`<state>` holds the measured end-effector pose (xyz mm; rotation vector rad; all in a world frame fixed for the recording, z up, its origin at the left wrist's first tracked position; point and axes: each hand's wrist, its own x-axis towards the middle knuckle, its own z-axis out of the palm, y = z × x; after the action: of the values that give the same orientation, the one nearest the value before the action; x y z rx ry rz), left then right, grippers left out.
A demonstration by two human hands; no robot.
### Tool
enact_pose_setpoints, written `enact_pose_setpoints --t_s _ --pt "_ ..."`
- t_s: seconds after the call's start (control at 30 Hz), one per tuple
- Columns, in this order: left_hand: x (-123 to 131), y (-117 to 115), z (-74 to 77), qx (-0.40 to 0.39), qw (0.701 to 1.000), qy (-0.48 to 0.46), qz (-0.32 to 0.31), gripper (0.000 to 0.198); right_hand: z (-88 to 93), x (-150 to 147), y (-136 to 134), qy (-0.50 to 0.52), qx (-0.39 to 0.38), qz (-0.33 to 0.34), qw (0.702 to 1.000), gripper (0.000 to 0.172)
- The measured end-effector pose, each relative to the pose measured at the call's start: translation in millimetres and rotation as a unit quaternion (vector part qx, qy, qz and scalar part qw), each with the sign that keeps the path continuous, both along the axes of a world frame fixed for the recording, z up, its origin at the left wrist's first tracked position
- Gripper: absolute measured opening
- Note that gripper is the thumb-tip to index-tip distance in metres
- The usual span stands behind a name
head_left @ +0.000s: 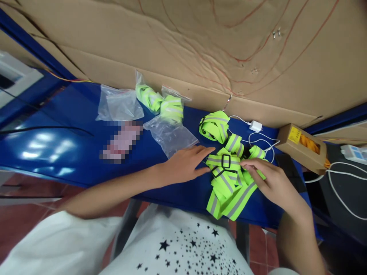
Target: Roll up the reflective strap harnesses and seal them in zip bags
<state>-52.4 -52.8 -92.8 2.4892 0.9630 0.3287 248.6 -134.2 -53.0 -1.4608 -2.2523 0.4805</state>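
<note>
A neon-yellow reflective strap (229,187) with grey stripes and a black buckle lies bunched on the blue table (57,126), its end hanging over the near edge. My left hand (183,164) lies flat with fingers stretched out, fingertips touching the strap's left side by the buckle. My right hand (272,181) pinches the strap from the right with curled fingers. A second, rolled strap (215,126) sits just behind.
Two bagged straps (162,101) and empty clear plastic bags (119,105) lie farther left, one bag (169,133) near my left hand. A white charger with its cable (255,126) and a small cardboard box (304,147) are at right. Cardboard sheeting (200,49) backs the table.
</note>
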Motion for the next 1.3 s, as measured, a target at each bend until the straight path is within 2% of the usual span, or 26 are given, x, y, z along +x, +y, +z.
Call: enact_pose_setpoints --t_s 0.1,0.17,0.23,0.3,0.43,0.53,0.6,0.73,0.83,0.93,1.1,1.17,1.23,1.3 --pt "27 1 -7.8 -0.118 0.992 -0.045 0.013 0.093 -2.8 4 1 -0.009 -0.018 -0.016 1.0 0.025" --pt "43 -1 -13.1 -0.126 0.992 -0.031 0.004 0.108 -3.8 8 1 -0.017 0.007 -0.036 0.999 0.026" --pt "55 -4 -17.2 -0.105 0.994 -0.015 -0.035 0.114 -7.0 15 -1 -0.038 0.051 -0.064 0.996 0.027" --pt "59 -6 -20.4 -0.09 0.993 -0.009 -0.071 0.108 -15.1 24 -5 -0.079 0.075 -0.087 0.99 0.032" --pt "49 0 -25.1 -0.095 0.992 -0.029 -0.083 0.088 -43.8 43 -16 -0.155 0.03 -0.081 0.984 0.052" --pt "37 7 -27.7 -0.111 0.99 -0.044 -0.08 0.082 -62.4 52 -22 -0.163 0.026 -0.092 0.982 0.049" --pt "28 11 -29.4 -0.109 0.99 -0.058 -0.066 0.08 -69.1 57 -23 -0.154 0.043 -0.107 0.981 0.046" --pt "18 19 -33.5 -0.07 0.993 -0.092 0.013 0.078 -73.6 64 -17 -0.147 0.064 -0.118 0.98 0.047" --pt "16 26 -36.3 -0.053 0.992 -0.106 0.053 0.077 -71.7 69 -10 -0.163 0.063 -0.119 0.977 0.054" --pt "16 28 -37.7 -0.058 0.991 -0.106 0.065 0.077 -60.6 63 -6 -0.175 0.048 -0.103 0.978 0.057" --pt "12 23 -36.0 -0.069 0.981 -0.176 0.042 0.085 -21.3 17 3 -0.097 0.026 -0.021 0.995 0.053" --pt "8 20 -35.3 -0.075 0.977 -0.192 0.047 0.086 -7.6 -2 8 -0.073 0.018 0.034 0.997 0.049" --pt "5 18 -35.7 -0.096 0.974 -0.197 0.062 0.079 -0.9 -18 13 -0.062 0.021 0.067 0.996 0.05" --pt "3 16 -36.9 -0.129 0.963 -0.22 0.081 0.074 -2.7 -34 17 -0.063 0.046 0.048 0.996 0.042"
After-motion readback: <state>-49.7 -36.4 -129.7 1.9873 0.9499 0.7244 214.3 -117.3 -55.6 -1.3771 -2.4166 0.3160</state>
